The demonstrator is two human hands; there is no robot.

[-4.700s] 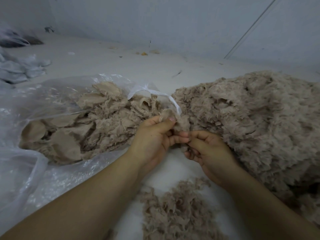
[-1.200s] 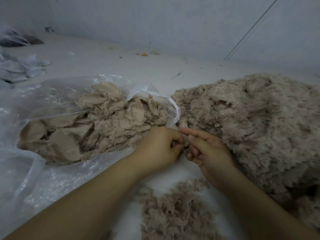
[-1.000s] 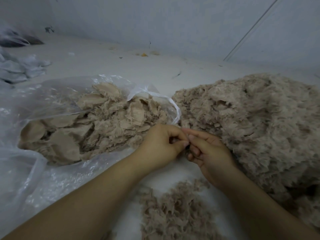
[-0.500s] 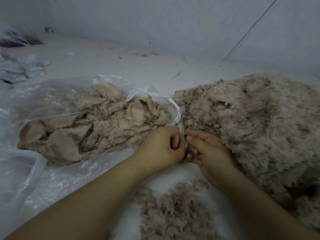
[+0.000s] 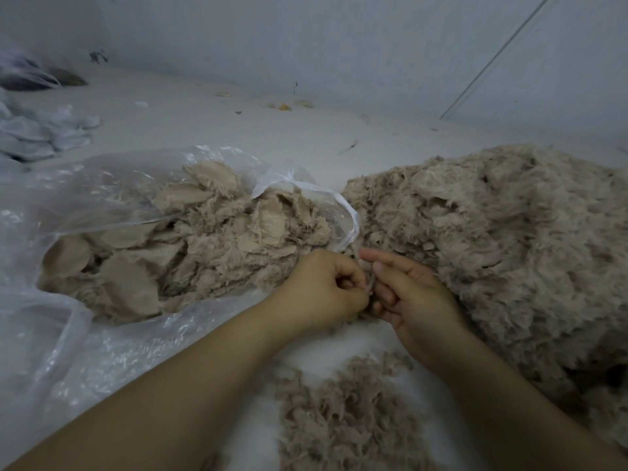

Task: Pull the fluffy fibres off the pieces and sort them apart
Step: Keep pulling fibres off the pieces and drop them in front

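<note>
My left hand (image 5: 323,290) and my right hand (image 5: 411,294) meet at the centre, both pinching one small beige fluffy piece (image 5: 369,283) that is mostly hidden between the fingers. My right index finger sticks out straight above it. A clear plastic bag (image 5: 85,334) on the left holds a heap of beige pieces (image 5: 190,253) with flat woven backs showing. A large mound of fluffy beige pieces (image 5: 503,253) lies on the right, touching my right hand. A smaller pile of loose pulled fibres (image 5: 343,416) lies on the white surface below my hands.
The white surface (image 5: 210,130) runs back to a pale wall. Crumpled pale cloth or bags (image 5: 37,130) lie at the far left. Small scraps (image 5: 283,106) are scattered near the wall. A thin line (image 5: 492,59) runs diagonally up the wall at the right.
Earlier my left hand held a larger fluffy piece up near the bag's mouth. Since then both hands have sunk slightly and closed together on a small piece; my right index finger now points out.
</note>
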